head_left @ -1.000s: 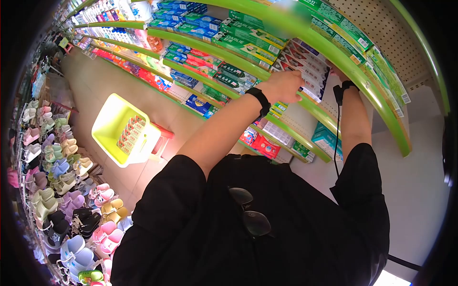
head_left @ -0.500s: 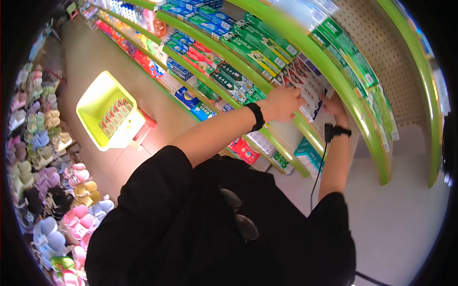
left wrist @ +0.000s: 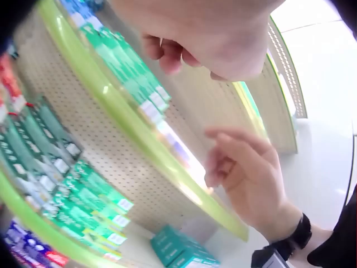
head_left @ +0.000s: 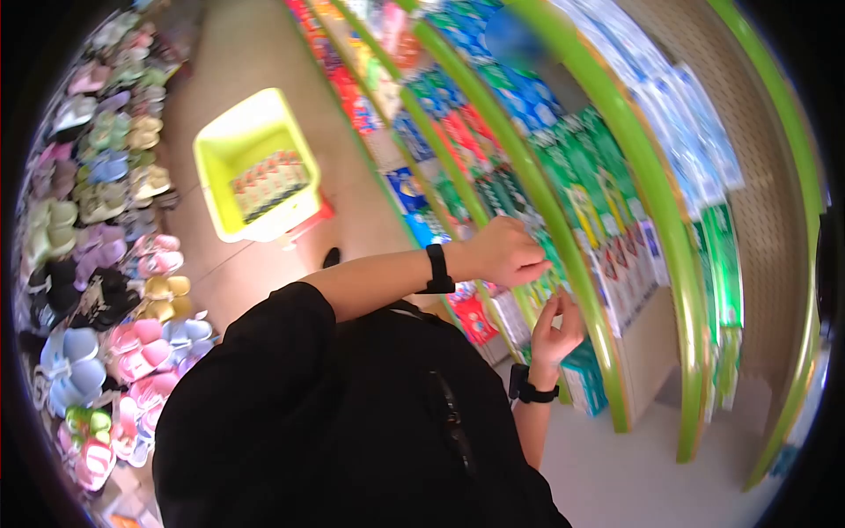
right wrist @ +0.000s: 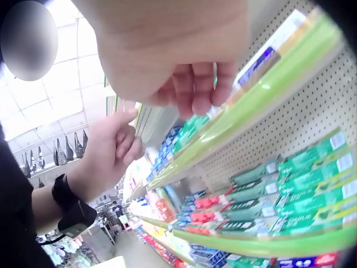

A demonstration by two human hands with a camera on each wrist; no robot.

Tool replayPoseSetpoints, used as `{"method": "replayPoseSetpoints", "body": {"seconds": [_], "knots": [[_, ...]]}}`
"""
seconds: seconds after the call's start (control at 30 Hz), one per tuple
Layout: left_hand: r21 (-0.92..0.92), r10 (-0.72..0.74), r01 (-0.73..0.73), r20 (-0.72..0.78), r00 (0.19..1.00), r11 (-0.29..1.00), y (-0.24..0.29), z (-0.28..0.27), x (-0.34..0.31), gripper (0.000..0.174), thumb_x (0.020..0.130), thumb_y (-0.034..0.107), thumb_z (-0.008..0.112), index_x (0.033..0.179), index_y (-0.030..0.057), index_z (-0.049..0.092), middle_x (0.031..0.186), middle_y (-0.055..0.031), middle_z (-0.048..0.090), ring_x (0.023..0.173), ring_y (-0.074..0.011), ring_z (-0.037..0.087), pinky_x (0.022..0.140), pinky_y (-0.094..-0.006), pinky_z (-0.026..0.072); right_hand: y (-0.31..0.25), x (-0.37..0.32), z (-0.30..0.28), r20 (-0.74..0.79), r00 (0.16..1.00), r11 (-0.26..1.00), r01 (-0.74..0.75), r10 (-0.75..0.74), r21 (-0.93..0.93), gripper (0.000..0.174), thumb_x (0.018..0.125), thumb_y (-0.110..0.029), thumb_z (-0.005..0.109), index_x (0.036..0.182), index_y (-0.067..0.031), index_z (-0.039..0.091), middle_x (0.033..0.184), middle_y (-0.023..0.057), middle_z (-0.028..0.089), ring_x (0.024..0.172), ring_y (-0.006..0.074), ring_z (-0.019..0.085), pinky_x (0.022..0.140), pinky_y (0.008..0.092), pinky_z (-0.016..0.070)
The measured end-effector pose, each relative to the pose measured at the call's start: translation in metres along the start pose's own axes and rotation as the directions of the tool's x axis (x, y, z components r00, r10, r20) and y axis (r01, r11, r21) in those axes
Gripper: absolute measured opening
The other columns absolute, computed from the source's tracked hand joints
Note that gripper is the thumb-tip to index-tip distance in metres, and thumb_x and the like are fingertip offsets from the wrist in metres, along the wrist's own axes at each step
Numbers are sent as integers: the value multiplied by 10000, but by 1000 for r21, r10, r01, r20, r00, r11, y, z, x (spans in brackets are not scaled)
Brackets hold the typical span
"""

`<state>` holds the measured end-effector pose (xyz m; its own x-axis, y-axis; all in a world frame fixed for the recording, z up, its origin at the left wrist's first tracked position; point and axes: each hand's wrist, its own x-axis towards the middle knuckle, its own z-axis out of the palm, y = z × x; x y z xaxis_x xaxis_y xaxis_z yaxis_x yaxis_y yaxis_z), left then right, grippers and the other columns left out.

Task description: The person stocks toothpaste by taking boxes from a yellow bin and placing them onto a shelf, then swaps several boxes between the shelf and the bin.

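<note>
Both hands are in front of the green-edged shelves, holding nothing. The left hand (head_left: 509,253) has its fingers loosely bent, just before a lower shelf edge; the right hand (head_left: 558,327) is a little below it, fingers half curled. In the left wrist view the right hand (left wrist: 245,176) shows bent fingers and a bare palm. The right wrist view shows the left hand (right wrist: 109,151) with loosely curled fingers. Nearest on the shelf lies a row of white toothpaste boxes (head_left: 627,268) with dark red marks, beside green toothpaste boxes (head_left: 585,167).
A yellow basket (head_left: 211,198) on a red stool (head_left: 313,222) stands in the aisle, with a row of white-and-red boxes (head_left: 271,180) inside. Slippers (head_left: 75,365) line the left side. Teal boxes (head_left: 584,378) sit on a low shelf at the right.
Both hands have come away from the white toothpaste boxes and drawn back toward the body. The head view has turned, so the shelves stand steeper.
</note>
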<state>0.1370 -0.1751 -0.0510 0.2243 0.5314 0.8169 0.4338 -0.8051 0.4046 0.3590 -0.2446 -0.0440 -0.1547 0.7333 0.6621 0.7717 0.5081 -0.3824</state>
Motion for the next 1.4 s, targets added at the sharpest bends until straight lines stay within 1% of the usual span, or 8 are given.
{"method": "replayPoseSetpoints", "body": {"seconds": [0.2, 0.33, 0.6, 0.73, 0.97, 1.1, 1.23, 1.4], "knots": [[339, -625, 539, 240, 743, 771, -114, -173, -138, 356, 949, 326, 704, 734, 48, 640, 642, -179, 615, 622, -413, 631, 588, -518, 490, -52, -9, 128, 700, 712, 917, -318, 65, 239, 282, 914, -110, 774, 1177, -12, 750, 1002, 169, 772, 785, 278, 742, 705, 397, 577], [412, -854, 783, -22, 520, 466, -139, -278, -217, 366, 953, 367, 697, 767, 53, 666, 708, -198, 653, 672, -424, 653, 617, -518, 501, -104, 7, 204, 796, 604, 912, -309, -30, 269, 351, 940, -215, 766, 1232, -25, 731, 1081, 175, 762, 928, 334, 733, 811, 415, 581], [634, -986, 773, 144, -84, 27, -179, -399, -318, 421, 952, 477, 699, 1082, 77, 721, 1023, -195, 754, 1014, -406, 708, 862, -508, 558, -215, 48, 314, 870, 442, 931, -174, -218, 322, 416, 957, -253, 728, 1295, -17, 672, 1129, 205, 718, 1031, 386, 702, 885, 464, 567], [690, -924, 716, 332, -189, 102, -209, -415, -341, 463, 952, 474, 700, 1167, 65, 719, 1108, -219, 746, 1068, -406, 706, 907, -513, 557, -255, 49, 352, 874, 459, 930, -229, -158, 288, 412, 962, -253, 715, 1286, -4, 665, 1113, 219, 712, 1039, 403, 694, 900, 476, 557], [691, -991, 722, 107, -84, 14, -319, -364, -411, 505, 885, 398, 792, 1230, 54, 656, 1319, -221, 655, 1166, -421, 659, 902, -556, 559, -276, 50, 378, 933, 360, 916, -382, 26, 122, 434, 947, -255, 737, 1299, -14, 652, 1153, 218, 715, 1053, 420, 688, 913, 472, 559], [875, -997, 481, -30, -75, -62, -373, -331, -425, 886, 805, 385, 872, 1551, 147, 458, 1636, -266, 375, 1495, -461, 397, 1178, -612, 383, -264, 31, 371, 931, 323, 888, -461, 167, 1, 464, 951, -269, 753, 1336, -30, 653, 1174, 191, 724, 1010, 356, 725, 869, 447, 576], [953, -993, 300, -77, 84, -49, -402, -304, -469, 752, 962, 251, 690, 1633, 192, 356, 1726, -264, 181, 1561, -519, 240, 1286, -624, 169, -252, 15, 352, 895, 145, 757, -600, 421, -259, 455, 959, -245, 755, 1347, -30, 656, 1156, 162, 734, 938, 283, 735, 832, 401, 577], [954, -980, 293, -113, 166, -61, -414, -280, -496, 500, 988, 147, 601, 1483, 108, 545, 1644, -328, 327, 1497, -575, 332, 1219, -614, 322, -241, 4, 347, 882, -14, 708, -590, 472, -388, 460, 959, -227, 748, 1349, -7, 645, 1157, 180, 727, 910, 273, 736, 814, 394, 577]]}}
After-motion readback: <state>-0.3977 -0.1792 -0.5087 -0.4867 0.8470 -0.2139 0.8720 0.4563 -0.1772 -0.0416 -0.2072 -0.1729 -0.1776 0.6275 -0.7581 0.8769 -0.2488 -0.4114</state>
